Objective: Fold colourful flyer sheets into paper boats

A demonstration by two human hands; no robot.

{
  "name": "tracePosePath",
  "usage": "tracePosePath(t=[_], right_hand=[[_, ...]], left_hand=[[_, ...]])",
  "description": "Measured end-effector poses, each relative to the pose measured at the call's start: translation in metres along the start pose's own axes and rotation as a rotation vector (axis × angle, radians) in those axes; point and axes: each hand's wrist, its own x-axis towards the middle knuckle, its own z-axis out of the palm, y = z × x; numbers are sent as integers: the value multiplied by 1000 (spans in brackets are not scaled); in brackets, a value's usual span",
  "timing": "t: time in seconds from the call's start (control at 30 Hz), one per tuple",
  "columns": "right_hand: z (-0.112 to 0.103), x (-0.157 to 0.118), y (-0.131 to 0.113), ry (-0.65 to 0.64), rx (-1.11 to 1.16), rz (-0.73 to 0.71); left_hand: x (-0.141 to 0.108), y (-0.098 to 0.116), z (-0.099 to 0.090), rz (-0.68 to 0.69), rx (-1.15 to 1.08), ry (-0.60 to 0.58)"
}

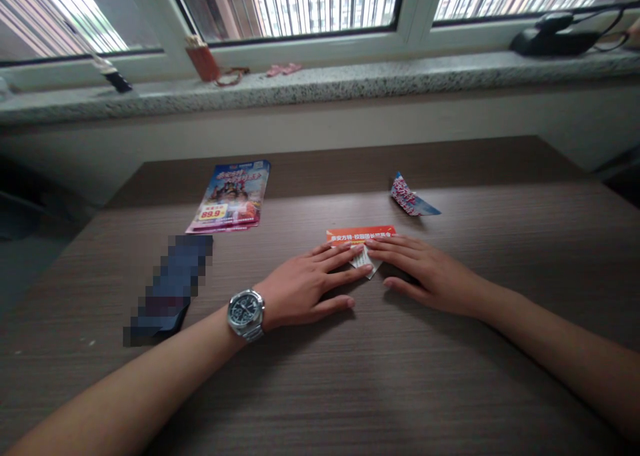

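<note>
A partly folded paper flyer lies on the brown table, its orange printed strip along the far edge and a white pointed part toward me. My left hand rests flat on its left side, fingers stretched out, with a silver watch on that wrist. From the right, my right hand presses down with outstretched fingers on the other side. The fingers cover much of the paper, so its full shape is hidden. Beyond my right hand sits a folded paper boat in blue and pink.
A stack of printed flyers lies at the far left of the table. Nearer stands out a dark pixelated object, beside my left forearm. The stone windowsill behind holds a reddish box and a black device.
</note>
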Motion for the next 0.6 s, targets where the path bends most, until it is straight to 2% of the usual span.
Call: tracePosePath(t=[0.3, 0.6], right_hand=[[2, -1, 2, -30, -69, -21], [1, 0, 0, -3, -137, -31]], left_hand=[[0, 3, 0, -8, 53, -1], [3, 2, -1, -27, 45, 4]])
